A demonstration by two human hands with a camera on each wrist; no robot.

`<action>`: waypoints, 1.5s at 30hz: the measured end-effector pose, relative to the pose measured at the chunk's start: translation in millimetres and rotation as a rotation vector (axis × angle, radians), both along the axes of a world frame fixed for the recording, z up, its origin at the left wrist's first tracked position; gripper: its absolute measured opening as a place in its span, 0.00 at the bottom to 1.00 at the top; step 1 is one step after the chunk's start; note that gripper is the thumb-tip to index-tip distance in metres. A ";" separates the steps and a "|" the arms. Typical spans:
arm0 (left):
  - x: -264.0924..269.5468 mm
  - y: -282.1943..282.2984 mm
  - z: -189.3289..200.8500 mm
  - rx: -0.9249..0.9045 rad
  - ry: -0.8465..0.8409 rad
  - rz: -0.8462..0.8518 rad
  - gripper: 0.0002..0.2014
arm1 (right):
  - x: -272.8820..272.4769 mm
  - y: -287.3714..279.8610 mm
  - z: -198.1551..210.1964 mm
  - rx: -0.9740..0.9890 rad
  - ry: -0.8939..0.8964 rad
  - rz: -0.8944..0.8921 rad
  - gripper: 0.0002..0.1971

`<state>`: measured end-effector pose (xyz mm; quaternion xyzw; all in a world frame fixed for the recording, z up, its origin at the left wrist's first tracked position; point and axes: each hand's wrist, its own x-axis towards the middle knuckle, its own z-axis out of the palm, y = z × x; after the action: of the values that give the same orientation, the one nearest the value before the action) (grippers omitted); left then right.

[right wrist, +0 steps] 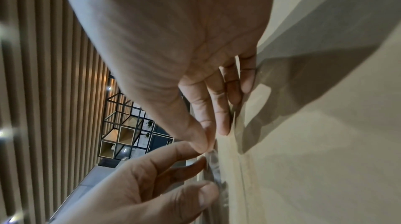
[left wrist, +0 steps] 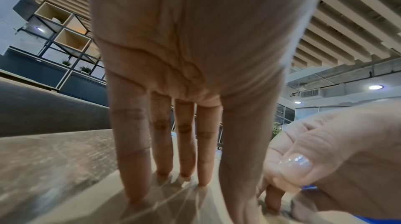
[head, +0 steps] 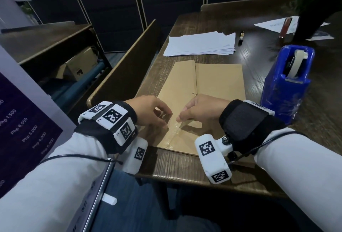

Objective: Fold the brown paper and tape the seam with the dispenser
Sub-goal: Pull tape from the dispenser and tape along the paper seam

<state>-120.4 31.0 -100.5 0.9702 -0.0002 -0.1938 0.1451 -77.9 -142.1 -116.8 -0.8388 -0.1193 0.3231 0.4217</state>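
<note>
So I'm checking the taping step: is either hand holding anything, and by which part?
The right hand pinches the far end of a clear tape strip lying along the brown paper seam. The left hand holds nothing; its straight fingers press the paper.

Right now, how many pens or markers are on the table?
2. A black marker with a gold band lies beside the stack of white paper sheets. A reddish-brown pen lies by the dark plant pot. Others may be hidden behind the pot.
</note>
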 end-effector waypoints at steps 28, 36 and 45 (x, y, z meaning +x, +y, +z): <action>1.8 -8.4 -1.3 0.031 -0.020 0.070 0.29 | -3.3 4.2 -4.3 -0.048 -0.121 0.042 0.16; 4.7 -17.6 0.7 0.107 -0.016 0.019 0.35 | -2.9 4.2 -4.2 -0.082 -0.156 0.056 0.15; 7.3 -21.6 0.0 0.200 -0.006 -0.033 0.37 | -1.3 5.1 -5.4 -0.125 -0.229 0.083 0.15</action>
<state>-113.2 9.4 -100.5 0.9803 0.0027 -0.1923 0.0443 -79.2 -136.9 -122.3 -0.8891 -0.1808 0.2492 0.3388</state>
